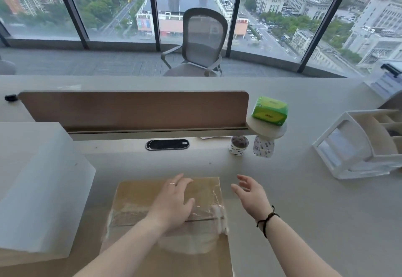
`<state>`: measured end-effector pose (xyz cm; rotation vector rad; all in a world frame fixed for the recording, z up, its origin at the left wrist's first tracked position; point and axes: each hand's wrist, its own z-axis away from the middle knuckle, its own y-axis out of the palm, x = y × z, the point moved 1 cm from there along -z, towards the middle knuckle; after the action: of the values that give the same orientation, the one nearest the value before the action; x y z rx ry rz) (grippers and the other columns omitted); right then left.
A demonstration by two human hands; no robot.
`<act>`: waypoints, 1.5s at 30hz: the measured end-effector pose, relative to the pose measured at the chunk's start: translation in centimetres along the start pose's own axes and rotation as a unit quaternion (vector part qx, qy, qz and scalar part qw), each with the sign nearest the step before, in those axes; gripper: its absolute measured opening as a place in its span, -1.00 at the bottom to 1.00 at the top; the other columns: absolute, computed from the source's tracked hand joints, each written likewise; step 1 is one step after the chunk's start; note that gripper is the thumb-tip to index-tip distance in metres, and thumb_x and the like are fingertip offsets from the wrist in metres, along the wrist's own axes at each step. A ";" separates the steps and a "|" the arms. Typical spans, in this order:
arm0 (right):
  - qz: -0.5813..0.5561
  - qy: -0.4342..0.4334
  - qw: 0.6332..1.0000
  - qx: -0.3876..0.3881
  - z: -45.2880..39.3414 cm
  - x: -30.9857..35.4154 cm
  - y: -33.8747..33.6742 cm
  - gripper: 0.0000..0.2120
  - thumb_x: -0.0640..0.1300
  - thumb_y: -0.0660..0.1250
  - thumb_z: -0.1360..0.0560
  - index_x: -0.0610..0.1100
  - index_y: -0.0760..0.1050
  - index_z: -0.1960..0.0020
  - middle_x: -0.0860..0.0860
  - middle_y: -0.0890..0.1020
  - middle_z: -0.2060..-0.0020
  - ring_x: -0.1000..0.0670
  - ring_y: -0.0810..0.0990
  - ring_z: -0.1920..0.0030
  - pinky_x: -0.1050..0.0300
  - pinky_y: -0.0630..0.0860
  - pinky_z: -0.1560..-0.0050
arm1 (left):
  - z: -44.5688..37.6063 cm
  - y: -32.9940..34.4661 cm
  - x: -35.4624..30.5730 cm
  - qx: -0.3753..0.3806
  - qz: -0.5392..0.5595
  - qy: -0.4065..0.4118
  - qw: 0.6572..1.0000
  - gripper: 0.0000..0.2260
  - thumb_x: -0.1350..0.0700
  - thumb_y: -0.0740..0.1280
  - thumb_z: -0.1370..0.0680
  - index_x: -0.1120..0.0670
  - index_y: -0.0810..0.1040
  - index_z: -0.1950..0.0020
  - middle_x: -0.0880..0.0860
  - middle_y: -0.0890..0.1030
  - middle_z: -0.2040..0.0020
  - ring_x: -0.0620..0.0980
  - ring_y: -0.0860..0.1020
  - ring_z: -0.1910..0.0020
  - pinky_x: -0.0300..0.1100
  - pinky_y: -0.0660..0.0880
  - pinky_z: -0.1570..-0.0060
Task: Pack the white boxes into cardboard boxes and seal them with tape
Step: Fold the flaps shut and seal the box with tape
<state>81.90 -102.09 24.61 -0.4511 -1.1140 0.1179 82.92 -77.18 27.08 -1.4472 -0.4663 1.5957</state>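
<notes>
Head view, cardboard box (139, 198): closed, flaps down, lying flat on the pale tabletop (304, 211) at lower centre; clear tape (208, 209) glints across its top seam and bunches at the right edge.
Left hand (174, 205): flat on the lid, palm down, fingers (180, 181) spread and released, a ring on one; it presses the taped seam rather than gripping.
Right hand (252, 196): raised just off the box's right edge, apart from it, fingers loosely curled and holding nothing; dark cord at the wrist.
White box (37, 189): a large white block stands at the left, near the carton's left edge; contents not visible.
Open room: bare tabletop to the right of the carton and beyond it, up to the brown divider panel (134, 109).
Far edge: a patterned cup (238, 145) and small clock (263, 149) sit below a round shelf carrying a green tissue pack (269, 111).
Right edge: a white desk organiser (356, 144), well apart, its compartments' contents unclear.
Background: grey mesh chair (202, 41) before floor-length windows.
</notes>
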 end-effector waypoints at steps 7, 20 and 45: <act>-0.041 0.051 0.997 -0.048 -7.1 -0.7 -7.9 -0.61 -0.08 0.40 -0.56 -0.14 0.45 -0.35 -0.12 0.61 -0.12 -0.04 0.57 -0.03 0.20 0.48 0.16 | -5.8 3.9 -8.9 0.046 0.030 0.027 0.998 -0.65 -0.01 0.29 -0.62 -0.08 0.44 -0.41 -0.14 0.46 -0.38 -0.13 0.40 -0.38 -0.23 0.32 -0.36; -0.221 0.140 0.964 -0.049 -20.8 -0.4 -12.9 -0.36 -0.06 0.35 -0.60 -0.12 0.14 -0.58 -0.08 0.50 -0.16 -0.03 0.47 -0.08 0.09 0.35 -0.08 | -12.3 6.8 -14.1 0.000 0.132 -0.066 0.989 -0.78 0.03 0.33 -0.63 -0.10 0.52 -0.28 -0.16 0.56 -0.21 -0.15 0.51 -0.21 -0.29 0.37 -0.18; -0.290 0.247 0.920 0.090 -23.8 2.9 -16.8 -0.78 -0.37 0.21 -0.53 -0.20 0.41 0.27 -0.07 0.39 0.52 -0.04 0.37 0.56 0.15 0.39 0.44 | -23.9 7.7 -20.5 0.012 0.299 -0.172 0.939 -0.96 0.08 0.31 -0.65 -0.01 0.55 -0.02 0.01 0.65 -0.01 -0.02 0.57 0.15 -0.28 0.41 0.28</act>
<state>102.11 -123.29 25.24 0.0349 -0.6878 -0.3977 100.39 -104.47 27.35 -1.3662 -0.1996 2.3530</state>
